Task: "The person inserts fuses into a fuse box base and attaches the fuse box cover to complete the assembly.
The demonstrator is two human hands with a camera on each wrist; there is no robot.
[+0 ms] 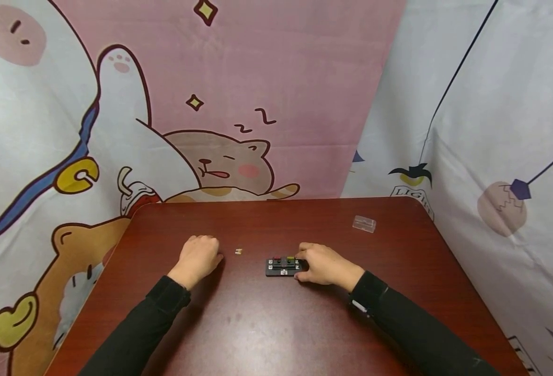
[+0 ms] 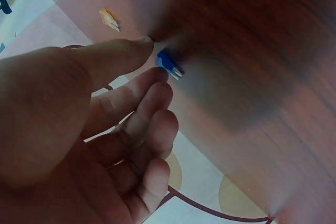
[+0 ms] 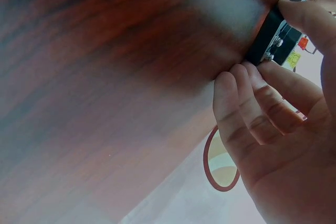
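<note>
The right hand [image 1: 325,265] was closed around the right end of a black fuse block [image 1: 282,267], with the thumb at its near edge and the fingers at the far edge. The block lay flat on the wooden table [image 1: 257,324]. It looked stiff and fairly light, probably of hard plastic, so it could slide if it was pushed from one side only. The grip across both long edges seemed a good one, because it left free the metal screws [image 3: 270,47], the red piece [image 1: 277,258] and the yellow piece [image 1: 290,258] on top.

To the left of the block, the left hand [image 1: 197,257] had its fingers loosely bent, with a small gap between thumb and forefinger. A blue blade fuse [image 2: 166,59] was just at these tips; whether the skin touched it, I could not tell. Such a fuse was likely very light, hard and a little slippery, and the best place to take it was the blue body, not the thin metal prongs, which might bend.

Nearer to the block, also on its left, lay a yellow-orange blade fuse [image 1: 238,251]. Beyond the block and to its right was a clear plastic cover [image 1: 364,224], which seemed light and perhaps brittle, better lifted by its edges.
</note>
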